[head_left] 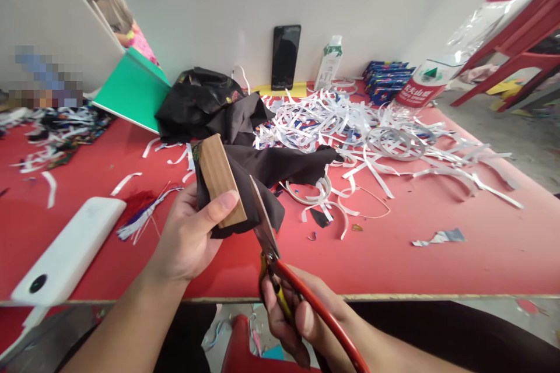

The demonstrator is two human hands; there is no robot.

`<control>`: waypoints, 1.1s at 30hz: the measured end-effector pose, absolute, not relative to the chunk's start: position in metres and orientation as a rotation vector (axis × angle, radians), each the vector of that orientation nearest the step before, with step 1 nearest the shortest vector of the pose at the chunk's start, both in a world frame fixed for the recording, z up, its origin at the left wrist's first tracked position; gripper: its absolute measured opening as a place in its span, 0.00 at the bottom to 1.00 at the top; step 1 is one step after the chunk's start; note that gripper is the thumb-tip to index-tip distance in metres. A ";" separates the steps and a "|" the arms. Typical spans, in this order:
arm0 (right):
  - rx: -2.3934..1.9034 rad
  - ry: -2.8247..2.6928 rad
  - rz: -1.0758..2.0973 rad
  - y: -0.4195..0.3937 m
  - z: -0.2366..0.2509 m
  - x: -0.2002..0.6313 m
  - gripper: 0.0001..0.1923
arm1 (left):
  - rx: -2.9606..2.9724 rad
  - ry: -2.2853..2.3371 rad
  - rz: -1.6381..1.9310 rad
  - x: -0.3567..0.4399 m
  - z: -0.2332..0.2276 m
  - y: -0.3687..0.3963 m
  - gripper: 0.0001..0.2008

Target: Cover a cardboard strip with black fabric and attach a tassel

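Red tabletop (pixel 437 256) fills most of the view, and at its nine o'clock edge lies a white power bank (pixel 65 256), flat, near a small tassel of red and white threads (pixel 140 215). Up at ten o'clock a green board (pixel 131 90) leans tilted against the wall.

Moving toward the centre, the left hand (pixel 188 239) rises from seven o'clock, forearm angled up and to the right, palm turned toward the camera. Its fingers are clenched around a tan cardboard template (pixel 219 180) with black fabric (pixel 262 175) folded about it; the thumb presses across the card's lower face, the other fingers wrapped behind and hidden. The card stands tilted, its top leaning to eleven o'clock, held above the table just left of centre. The fabric trails off to two o'clock and runs back into a crumpled black heap (pixel 196 99) at twelve o'clock.

Just right of the card, the scissors (pixel 266 233) point up toward twelve o'clock, blades slightly parted, touching the fabric's edge beside the card. The right hand (pixel 297 315) comes in from five o'clock, low at the table's near edge, fingers gripping through the red and yellow handles.

Farther right, a pile of white paper strips (pixel 363 122) spreads from one to three o'clock. Behind it a dark phone (pixel 286 57) stands upright against the wall beside a small carton (pixel 328 63), and a plastic bottle (pixel 424 84) lies at two o'clock.
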State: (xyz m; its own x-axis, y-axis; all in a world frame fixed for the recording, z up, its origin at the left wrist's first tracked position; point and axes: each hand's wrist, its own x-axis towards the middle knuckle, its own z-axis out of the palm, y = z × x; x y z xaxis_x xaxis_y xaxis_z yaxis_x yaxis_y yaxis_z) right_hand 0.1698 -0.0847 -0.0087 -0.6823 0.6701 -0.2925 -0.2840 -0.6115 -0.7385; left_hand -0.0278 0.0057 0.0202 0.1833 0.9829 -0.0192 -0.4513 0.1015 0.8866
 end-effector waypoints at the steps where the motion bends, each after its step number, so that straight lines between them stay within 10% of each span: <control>1: -0.766 -0.884 2.313 -0.085 -0.009 0.170 0.37 | 0.889 0.764 1.227 -0.028 0.020 0.005 0.05; 33: -0.902 -0.853 2.222 -0.088 0.005 0.165 0.41 | 0.856 0.818 1.199 -0.027 0.022 0.000 0.09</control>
State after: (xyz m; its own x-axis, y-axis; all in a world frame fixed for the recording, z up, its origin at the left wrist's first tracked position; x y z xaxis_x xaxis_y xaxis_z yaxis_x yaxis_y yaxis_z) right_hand 0.1649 -0.0882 0.0050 -0.5975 0.7075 -0.3774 -0.2734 -0.6221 -0.7336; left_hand -0.0270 -0.0002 0.0221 0.1734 0.9817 -0.0790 -0.4322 0.1479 0.8896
